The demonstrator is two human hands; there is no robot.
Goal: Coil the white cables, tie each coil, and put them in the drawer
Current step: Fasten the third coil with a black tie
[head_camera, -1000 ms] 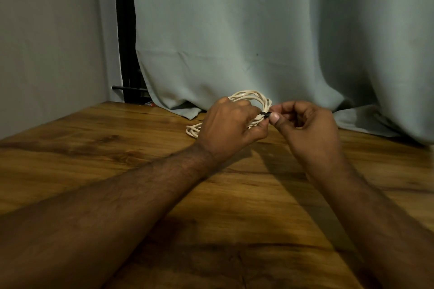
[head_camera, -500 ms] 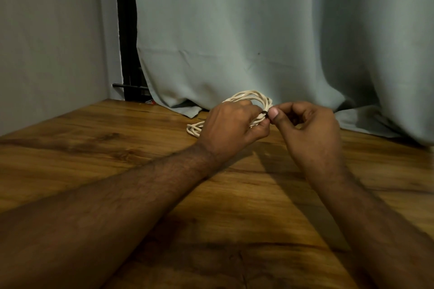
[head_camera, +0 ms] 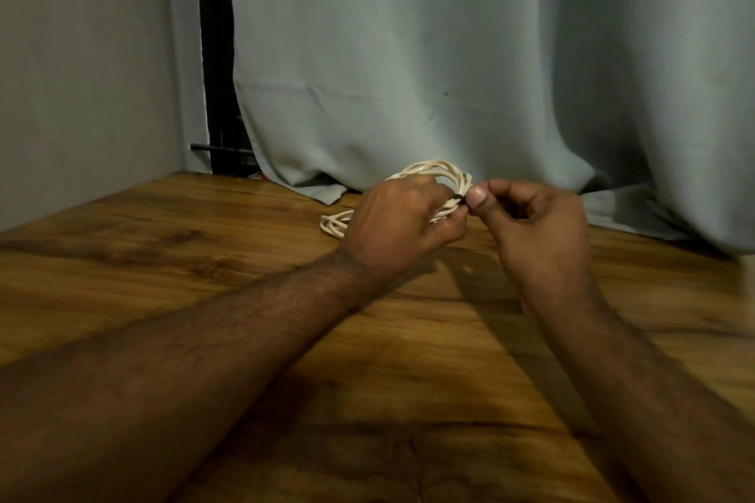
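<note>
Left hand (head_camera: 402, 225) grips coil (head_camera: 439, 171); right hand (head_camera: 535, 216) pinches black tie (head_camera: 459, 199). I'd keep loops bunched and cinch tie snug before releasing.

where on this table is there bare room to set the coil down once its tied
Bare wood lies on the brown wooden table left of the left forearm, out to the grey wall, and between the two forearms. It is crowded at the far middle, where both hands hold the coiled white cable against the pale curtain hem.

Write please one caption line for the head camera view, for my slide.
Both hands, left hand and right hand, fasten a black tie around a coiled white cable over a wooden table.
</note>
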